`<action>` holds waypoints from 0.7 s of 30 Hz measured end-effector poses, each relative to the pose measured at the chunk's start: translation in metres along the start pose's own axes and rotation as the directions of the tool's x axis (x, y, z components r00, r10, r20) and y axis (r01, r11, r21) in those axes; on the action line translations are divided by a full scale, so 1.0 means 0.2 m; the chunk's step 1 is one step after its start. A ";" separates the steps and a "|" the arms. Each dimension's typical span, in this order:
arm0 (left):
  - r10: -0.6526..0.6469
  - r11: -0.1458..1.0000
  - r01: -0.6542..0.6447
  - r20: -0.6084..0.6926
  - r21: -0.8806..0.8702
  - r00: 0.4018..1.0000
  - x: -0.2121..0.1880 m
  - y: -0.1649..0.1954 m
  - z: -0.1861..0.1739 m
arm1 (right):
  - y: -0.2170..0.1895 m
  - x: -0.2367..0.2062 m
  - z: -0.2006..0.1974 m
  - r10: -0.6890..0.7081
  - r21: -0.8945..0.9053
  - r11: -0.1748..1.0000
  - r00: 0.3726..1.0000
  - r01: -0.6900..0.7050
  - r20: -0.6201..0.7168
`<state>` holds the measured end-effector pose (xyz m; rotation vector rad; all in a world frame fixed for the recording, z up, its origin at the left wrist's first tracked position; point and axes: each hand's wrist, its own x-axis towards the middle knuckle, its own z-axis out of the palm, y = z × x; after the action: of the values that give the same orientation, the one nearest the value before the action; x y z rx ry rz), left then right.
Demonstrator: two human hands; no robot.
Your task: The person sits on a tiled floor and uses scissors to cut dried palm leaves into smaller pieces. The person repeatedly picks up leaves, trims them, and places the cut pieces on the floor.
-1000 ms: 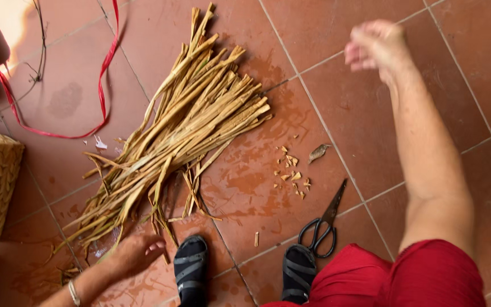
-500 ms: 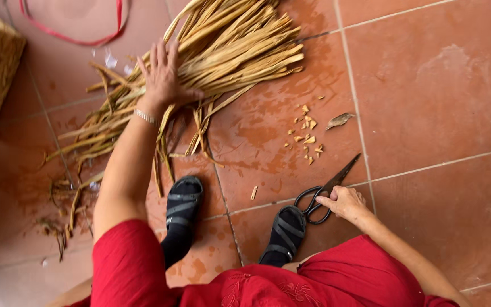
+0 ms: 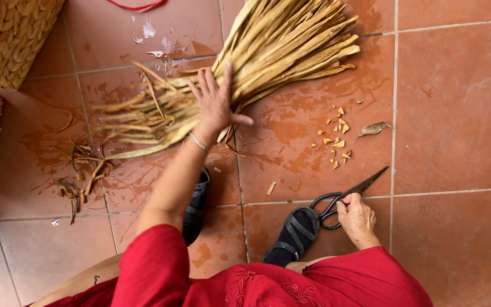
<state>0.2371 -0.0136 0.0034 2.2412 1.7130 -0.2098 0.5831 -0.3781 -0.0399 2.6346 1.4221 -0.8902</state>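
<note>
Two hands work: the left hand (image 3: 216, 105) lies spread on the bundle of dry stalks (image 3: 245, 68) on the wet tiled floor (image 3: 456, 108), likely light, stiff, brittle, best gripped mid-bundle, while the right hand (image 3: 357, 219) grasps the scissors (image 3: 345, 196).

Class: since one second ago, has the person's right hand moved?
Yes. The right hand dropped from out over the tiles down to the scissors lying by the right sandal, now touching their handles.
</note>
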 end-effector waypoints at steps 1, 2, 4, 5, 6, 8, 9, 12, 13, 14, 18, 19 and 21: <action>0.012 1.000 -0.010 -0.083 0.019 0.996 -0.04 0.04 0.04 | -0.01 0.00 0.01 -0.008 -0.014 1.000 1.000 0.007 -0.028; 0.023 0.999 -0.018 -0.162 0.036 0.986 -0.04 0.06 0.06 | -0.01 0.00 0.00 -0.015 -0.032 0.999 0.998 0.014 -0.055; -0.009 1.000 0.013 -0.128 0.026 0.992 0.02 0.02 0.07 | -0.04 0.00 -0.01 0.010 -0.090 0.996 1.000 -0.008 0.021; -0.028 0.999 0.031 -0.106 0.024 0.994 0.07 -0.03 0.05 | -0.05 -0.01 -0.01 0.025 -0.120 0.993 0.998 -0.017 0.063; -0.047 0.999 0.047 -0.078 -0.002 0.996 0.11 -0.08 0.03 | -0.06 -0.01 -0.03 0.028 -0.133 0.991 0.997 -0.018 0.071; -0.074 0.997 0.073 -0.033 -0.040 0.997 0.20 -0.19 -0.04 | -0.10 -0.01 -0.03 0.033 -0.141 0.990 0.996 -0.021 0.079; -0.074 0.997 0.074 0.001 -0.036 0.997 0.22 -0.21 -0.05 | -0.12 -0.01 -0.03 0.034 -0.119 0.993 0.997 -0.026 0.066; -0.050 0.998 0.051 0.024 -0.028 0.998 0.24 -0.23 -0.03 | -0.14 -0.01 -0.02 0.068 -0.064 0.996 0.997 -0.066 0.030; -0.041 0.999 0.040 -0.017 -0.025 0.999 0.24 -0.23 0.00 | -0.15 -0.01 -0.02 0.087 -0.052 0.995 0.996 -0.086 0.029; -0.032 0.999 0.031 -0.053 -0.021 0.998 0.24 -0.23 0.03 | -0.15 -0.02 0.00 0.108 -0.041 0.993 0.994 -0.106 0.034; 0.073 0.997 -0.074 -0.202 0.002 0.977 0.34 -0.31 0.10 | -0.10 -0.04 0.07 0.108 0.027 0.994 0.989 -0.106 -0.104; 0.077 0.997 -0.078 -0.192 -0.003 0.979 0.38 -0.33 0.09 | -0.07 -0.04 0.09 0.105 0.028 0.994 0.984 -0.102 -0.142; 0.105 0.994 -0.105 -0.198 0.011 0.975 0.47 -0.37 -0.01 | -0.01 -0.03 0.10 0.114 0.127 0.988 0.966 -0.086 -0.231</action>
<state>0.1920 0.0906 -0.0336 2.4153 1.6815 0.0396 0.5697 -0.3873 -0.0540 2.9568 1.3003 -0.6858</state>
